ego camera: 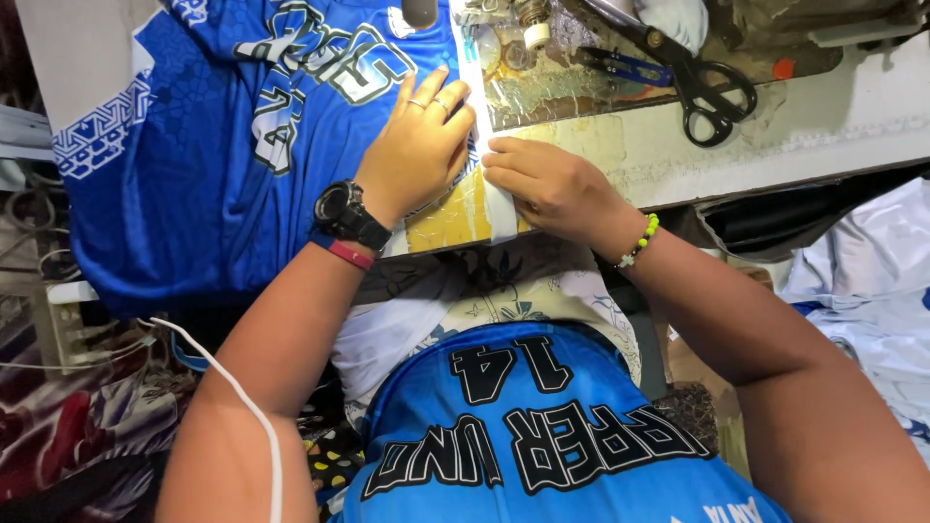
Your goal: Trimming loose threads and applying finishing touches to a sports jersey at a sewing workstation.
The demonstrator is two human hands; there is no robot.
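I am pressing my left hand (418, 150), fingers nearly flat, on the blue jersey (232, 145) on the table (775, 136). My right hand (547, 184), fingers curled, is pinching the jersey's white edge (494, 208) beside it.

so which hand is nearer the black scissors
Right. The right hand lies below-left of the black scissors on the table; the left hand presses blue fabric farther left.

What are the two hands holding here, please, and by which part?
Both hands press the blue jersey by its white edge: left hand flat on it, right hand pinching the edge.
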